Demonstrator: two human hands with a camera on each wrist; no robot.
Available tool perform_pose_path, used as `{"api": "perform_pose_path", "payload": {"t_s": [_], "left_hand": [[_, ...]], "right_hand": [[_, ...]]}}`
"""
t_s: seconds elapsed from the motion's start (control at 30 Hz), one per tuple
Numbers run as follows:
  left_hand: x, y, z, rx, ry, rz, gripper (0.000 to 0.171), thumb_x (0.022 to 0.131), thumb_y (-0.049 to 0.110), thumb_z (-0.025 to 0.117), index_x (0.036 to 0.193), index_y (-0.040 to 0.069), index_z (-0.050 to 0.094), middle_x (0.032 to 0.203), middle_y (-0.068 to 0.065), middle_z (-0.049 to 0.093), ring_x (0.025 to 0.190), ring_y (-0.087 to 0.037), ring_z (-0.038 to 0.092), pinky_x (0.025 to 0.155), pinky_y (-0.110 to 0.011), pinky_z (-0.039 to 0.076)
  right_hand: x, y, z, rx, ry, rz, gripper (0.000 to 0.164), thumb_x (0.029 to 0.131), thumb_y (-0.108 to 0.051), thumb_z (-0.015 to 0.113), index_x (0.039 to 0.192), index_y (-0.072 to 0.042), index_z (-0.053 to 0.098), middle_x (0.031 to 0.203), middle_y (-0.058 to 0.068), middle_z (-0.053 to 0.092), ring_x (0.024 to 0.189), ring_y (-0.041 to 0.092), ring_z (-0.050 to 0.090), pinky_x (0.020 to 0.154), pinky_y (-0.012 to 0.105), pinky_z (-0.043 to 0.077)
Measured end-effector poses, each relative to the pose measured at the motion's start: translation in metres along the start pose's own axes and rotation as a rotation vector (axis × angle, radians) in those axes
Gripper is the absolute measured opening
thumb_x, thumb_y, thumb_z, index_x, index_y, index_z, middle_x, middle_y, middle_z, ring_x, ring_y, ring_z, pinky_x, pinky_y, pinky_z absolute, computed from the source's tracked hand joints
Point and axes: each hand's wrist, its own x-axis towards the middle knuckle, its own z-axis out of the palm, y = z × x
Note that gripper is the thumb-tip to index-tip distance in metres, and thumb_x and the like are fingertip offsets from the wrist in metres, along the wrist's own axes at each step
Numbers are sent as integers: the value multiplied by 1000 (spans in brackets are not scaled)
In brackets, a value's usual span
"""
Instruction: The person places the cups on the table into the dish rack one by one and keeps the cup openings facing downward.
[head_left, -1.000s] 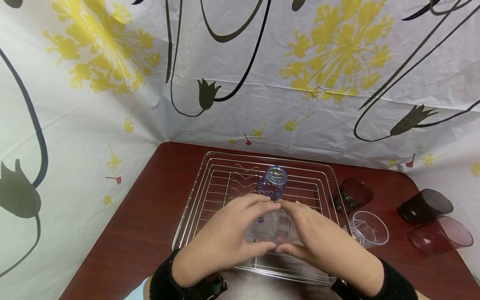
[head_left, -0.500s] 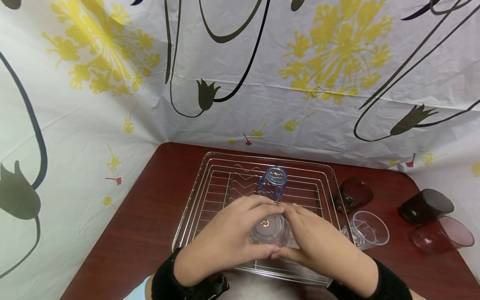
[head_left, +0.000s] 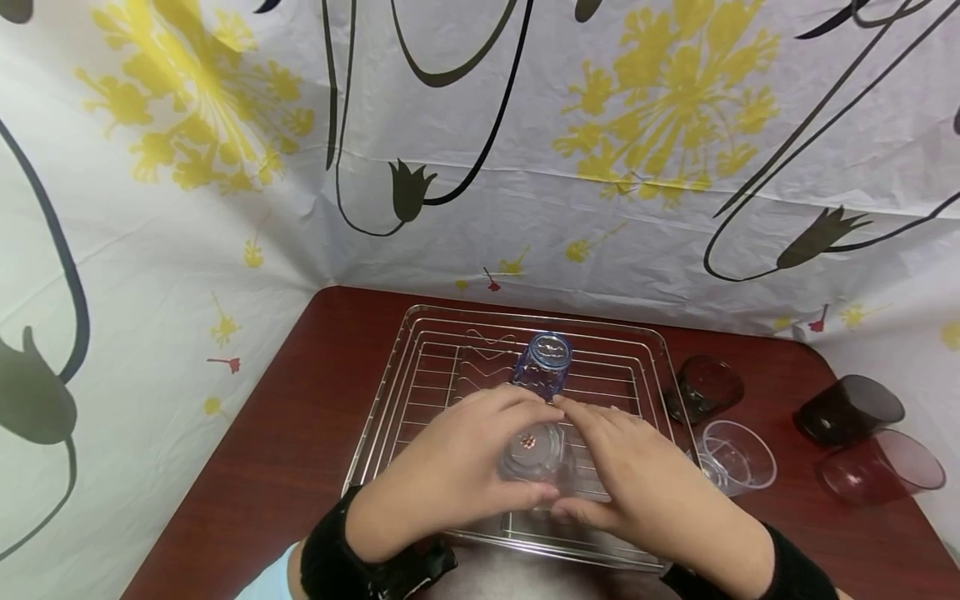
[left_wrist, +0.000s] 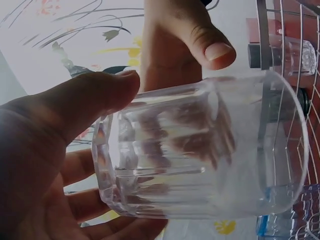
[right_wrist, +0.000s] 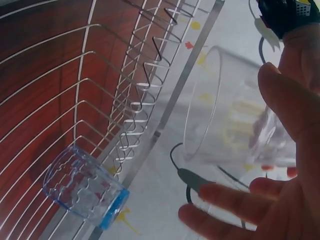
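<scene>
A clear plastic cup (head_left: 534,458), faceted near its base, is held upside down above the wire dish rack (head_left: 420,392). My left hand (head_left: 457,467) grips it near the base, its thumb on the near side and fingers round the far side in the left wrist view. My right hand (head_left: 645,479) is beside the cup with fingers spread and relaxed. In the right wrist view the thumb (right_wrist: 280,87) overlaps the cup's side, while the lower fingers lie apart from it. A blue cup (head_left: 543,364) stands upside down in the rack, just beyond my hands.
Right of the rack are a dark cup (head_left: 708,390), a clear cup (head_left: 753,454), a dark grey cup (head_left: 847,410) and a reddish see-through cup (head_left: 881,471). The rack sits on a red-brown table (head_left: 255,467). Patterned white sheeting (head_left: 480,108) hangs behind and at the sides.
Half a second ago my hands met at the thumbs and fingertips. Now my right hand has shifted slightly right, opening a gap at the thumbs. The clear cup remains between my hands.
</scene>
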Motion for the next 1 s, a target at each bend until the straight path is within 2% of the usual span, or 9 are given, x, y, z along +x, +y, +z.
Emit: {"api": "perform_pose_path", "payload": {"t_s": [0.23, 0.53, 0.73, 1.0], "left_hand": [[4, 2, -3, 16, -37, -33, 62, 79, 45, 83, 132, 21, 63, 125, 8, 63, 117, -12, 60, 100, -32, 50], [18, -1, -3, 29, -71, -61, 61, 80, 45, 82, 133, 22, 62, 125, 6, 64, 115, -13, 61, 94, -31, 53], [27, 0, -5, 85, -93, -90, 63, 81, 47, 81, 135, 21, 61, 126, 4, 64, 113, -13, 62, 94, -32, 54], [42, -1, -3, 125, -104, -93, 67, 81, 49, 80, 137, 19, 59, 130, 2, 62, 115, -16, 63, 94, -33, 54]], "right_hand": [[-12, 9, -7, 17, -20, 95, 92, 82, -63, 73, 152, -14, 40, 146, 8, 53, 131, 30, 54, 101, 54, 49], [-28, 24, -9, -24, 6, 132, 83, 85, -61, 69, 150, -15, 44, 148, 9, 50, 135, 35, 48, 103, 56, 44], [-34, 27, -8, -17, -6, 194, 88, 84, -63, 70, 151, -15, 42, 149, 12, 49, 136, 39, 44, 103, 60, 41], [-36, 30, -6, -10, -85, 276, 93, 83, -69, 66, 154, -15, 38, 153, 15, 43, 141, 42, 36, 104, 66, 38]]}}
